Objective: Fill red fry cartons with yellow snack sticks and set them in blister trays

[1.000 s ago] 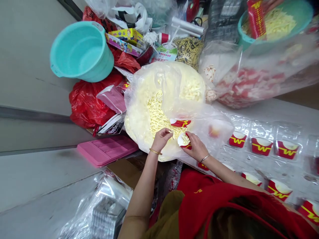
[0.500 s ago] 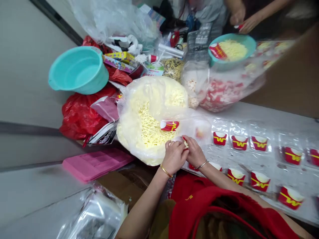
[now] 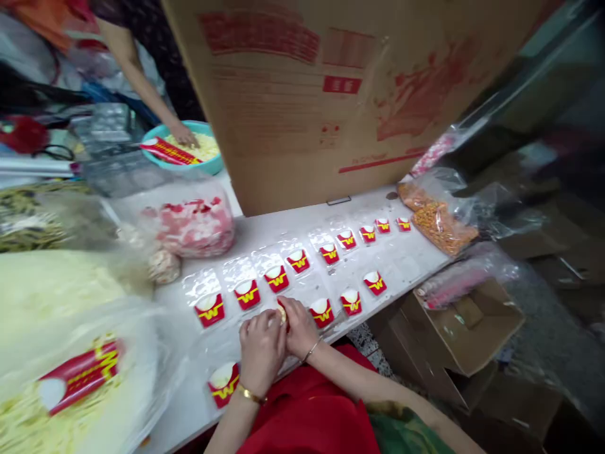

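Observation:
My left hand (image 3: 262, 343) and my right hand (image 3: 300, 328) meet over the table's front part, fingers closed around a small fries carton (image 3: 282, 313). Pale pieces show at its top; my fingers cover most of it. Around them, red fries cartons (image 3: 276, 278) with yellow marks lie on clear plastic packets in two rows. One carton (image 3: 224, 383) is just left of my left wrist, another (image 3: 321, 313) just right of my right hand. At the lower left, a stack of red cartons (image 3: 82, 377) rests on pale sticks in a large plastic bag (image 3: 155, 359).
A tall cardboard box (image 3: 293, 145) stands along the table's back. Behind it at left, a co-worker's hand (image 3: 183, 133) is in a turquoise basin (image 3: 215, 165). Bags of pink-white pieces (image 3: 193, 224) and orange bits (image 3: 444, 227) lie on the table. An open carton box (image 3: 472, 328) sits right.
The view has swung right. My hands, still together on the small carton, have moved from beside the bag of pale sticks to the rows of cartons. The co-worker's hand has lowered into the basin.

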Demonstrator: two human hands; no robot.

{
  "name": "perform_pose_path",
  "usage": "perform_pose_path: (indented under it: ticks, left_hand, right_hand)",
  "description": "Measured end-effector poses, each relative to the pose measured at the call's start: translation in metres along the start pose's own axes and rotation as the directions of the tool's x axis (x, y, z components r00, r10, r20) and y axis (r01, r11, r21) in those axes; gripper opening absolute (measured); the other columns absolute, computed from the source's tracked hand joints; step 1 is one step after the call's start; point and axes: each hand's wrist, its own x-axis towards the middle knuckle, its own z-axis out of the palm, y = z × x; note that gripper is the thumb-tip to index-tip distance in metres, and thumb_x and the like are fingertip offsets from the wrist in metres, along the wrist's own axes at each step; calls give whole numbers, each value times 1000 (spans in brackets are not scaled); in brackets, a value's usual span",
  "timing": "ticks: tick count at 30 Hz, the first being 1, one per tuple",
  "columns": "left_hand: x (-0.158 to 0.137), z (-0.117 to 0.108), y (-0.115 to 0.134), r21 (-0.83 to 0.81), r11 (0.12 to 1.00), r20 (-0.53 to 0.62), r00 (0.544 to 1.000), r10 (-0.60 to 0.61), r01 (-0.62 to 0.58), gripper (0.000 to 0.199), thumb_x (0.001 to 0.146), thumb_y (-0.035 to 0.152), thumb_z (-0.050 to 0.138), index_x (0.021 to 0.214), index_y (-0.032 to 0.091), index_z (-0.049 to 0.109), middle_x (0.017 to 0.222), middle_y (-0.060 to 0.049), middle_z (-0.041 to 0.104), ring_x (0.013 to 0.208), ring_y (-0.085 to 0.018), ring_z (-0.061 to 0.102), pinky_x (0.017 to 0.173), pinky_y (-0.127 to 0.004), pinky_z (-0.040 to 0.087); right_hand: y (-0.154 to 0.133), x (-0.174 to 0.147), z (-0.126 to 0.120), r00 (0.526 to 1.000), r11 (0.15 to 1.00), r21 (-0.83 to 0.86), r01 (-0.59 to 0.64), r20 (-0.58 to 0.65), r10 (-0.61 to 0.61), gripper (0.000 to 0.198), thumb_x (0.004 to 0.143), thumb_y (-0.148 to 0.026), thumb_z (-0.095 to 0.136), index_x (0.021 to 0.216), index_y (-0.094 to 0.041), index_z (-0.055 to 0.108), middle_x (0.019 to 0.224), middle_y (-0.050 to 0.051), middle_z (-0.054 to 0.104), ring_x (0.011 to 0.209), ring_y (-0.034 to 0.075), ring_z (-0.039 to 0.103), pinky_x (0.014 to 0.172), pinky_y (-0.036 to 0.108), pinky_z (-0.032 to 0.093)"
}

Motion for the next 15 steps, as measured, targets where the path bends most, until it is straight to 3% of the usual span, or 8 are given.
perform_pose_path:
  ticks: [4,9,12,15]
  left_hand:
    - [74,57,98,7,996,237,967,90,-94,24,85,17,42,93,21,64,94,-9,62,87,-24,56,83,-45,34]
    - [148,162,218,-269,916,373,845,384,-298,21,86,19,44,88,20,65,91,-8,60,85,-21,55,89,-46,32]
    - [174,223,270,-358,863,399,777,487,-357,21,88,24,44,84,20,64,92,-5,59,87,-19,54,94,-45,30]
    - [194,271,301,-315,877,426,771,473,-364,21,88,24,44,84,19,64,94,-6,58,89,-19,54,93,-44,31]
  right_hand:
    - [82,-11,-82,977,988,-14,-153,-154,150,47,87,-17,43,134,-23,37,119,10,54,109,24,50,92,47,46]
    - [187,-47,-199,890,934,-98,-342,-354,289,47,87,-18,42,134,-21,36,119,14,53,112,26,50,94,52,44]
    - [240,-79,-253,819,877,-143,-459,-449,356,62,82,-27,54,138,-19,29,127,17,45,118,30,45,95,54,42]
    - [285,-111,-278,725,810,-135,-570,-546,419,80,74,-43,63,139,-14,26,115,18,49,100,31,54,81,55,49]
